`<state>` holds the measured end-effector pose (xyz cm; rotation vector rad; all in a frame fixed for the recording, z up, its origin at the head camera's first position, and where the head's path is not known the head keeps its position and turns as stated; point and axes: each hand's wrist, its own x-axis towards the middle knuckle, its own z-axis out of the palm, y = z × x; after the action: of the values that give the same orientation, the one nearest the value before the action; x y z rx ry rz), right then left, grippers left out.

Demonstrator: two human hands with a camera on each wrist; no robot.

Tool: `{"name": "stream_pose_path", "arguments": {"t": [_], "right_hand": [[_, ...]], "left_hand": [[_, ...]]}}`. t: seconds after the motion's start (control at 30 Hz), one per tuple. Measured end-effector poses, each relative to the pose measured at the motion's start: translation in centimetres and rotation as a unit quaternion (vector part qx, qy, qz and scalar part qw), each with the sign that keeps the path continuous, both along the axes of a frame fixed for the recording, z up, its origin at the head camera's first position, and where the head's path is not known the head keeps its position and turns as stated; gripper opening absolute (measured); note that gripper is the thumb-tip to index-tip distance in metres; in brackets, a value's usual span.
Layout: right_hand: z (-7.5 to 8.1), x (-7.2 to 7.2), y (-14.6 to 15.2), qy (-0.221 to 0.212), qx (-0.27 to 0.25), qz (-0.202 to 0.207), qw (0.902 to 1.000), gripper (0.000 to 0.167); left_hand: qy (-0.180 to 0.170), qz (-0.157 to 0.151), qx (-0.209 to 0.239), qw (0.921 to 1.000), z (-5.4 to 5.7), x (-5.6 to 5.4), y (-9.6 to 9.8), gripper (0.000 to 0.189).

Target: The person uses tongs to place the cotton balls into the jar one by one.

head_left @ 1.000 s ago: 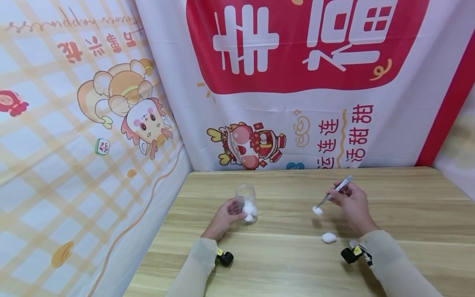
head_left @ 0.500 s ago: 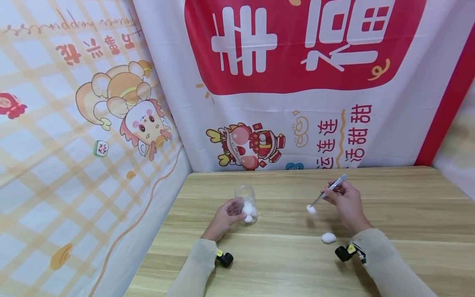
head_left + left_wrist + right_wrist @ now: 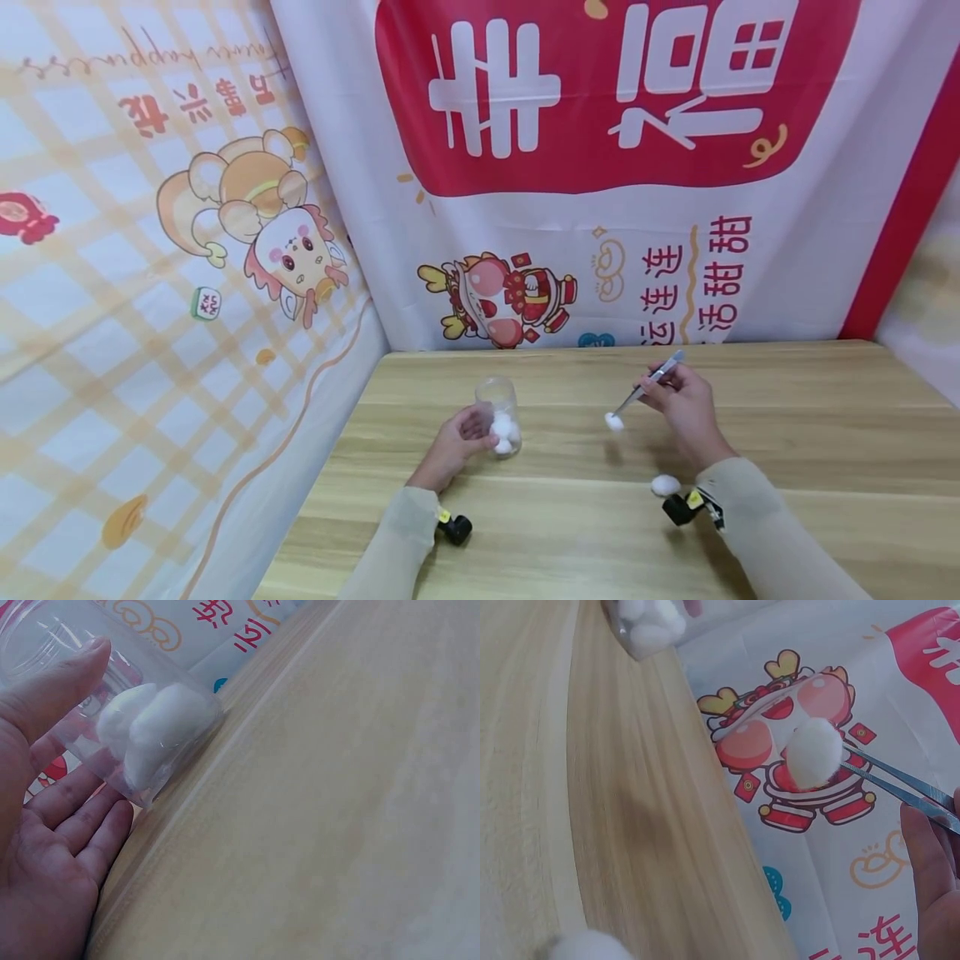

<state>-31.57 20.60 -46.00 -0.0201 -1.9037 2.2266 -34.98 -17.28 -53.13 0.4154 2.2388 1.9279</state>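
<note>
In the head view my left hand (image 3: 453,447) grips a clear plastic jar (image 3: 497,392) standing on the table, with its thumb and fingers round the side. Several white cotton balls (image 3: 169,724) lie in the bottom of the jar. My right hand (image 3: 686,414) pinches metal tweezers (image 3: 651,383) between thumb and fingers. At the tweezer tips a white cotton ball (image 3: 814,754) hangs above the table, to the right of the jar. Another cotton ball (image 3: 665,485) rests on the table beneath my right wrist.
The wood-grain table (image 3: 555,533) reaches back to a white and red printed cloth (image 3: 600,275). A checked, printed cloth (image 3: 187,350) hangs along the left side. A small black camera (image 3: 680,508) sits on my right wrist, another camera (image 3: 455,528) on the left.
My right hand has moved left with the tweezers and the cotton ball, closer to the jar. The left hand and jar have stayed in place.
</note>
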Motion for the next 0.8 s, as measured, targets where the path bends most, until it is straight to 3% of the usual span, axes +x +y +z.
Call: {"name": "stream_pose_path", "arguments": {"t": [0.53,0.8], "right_hand": [[0.8,-0.3,-1.6,0.019,-0.001,0.006,0.9998,0.023],[1.8,-0.8,-2.2,0.030,0.006,0.005,0.9995,0.026]], "left_hand": [[-0.011,-0.004,0.005,0.9999,0.2,-0.1,-0.1,0.067],[-0.007,-0.014,0.010,0.9998,2.4,1.2,0.2,0.062]]}}
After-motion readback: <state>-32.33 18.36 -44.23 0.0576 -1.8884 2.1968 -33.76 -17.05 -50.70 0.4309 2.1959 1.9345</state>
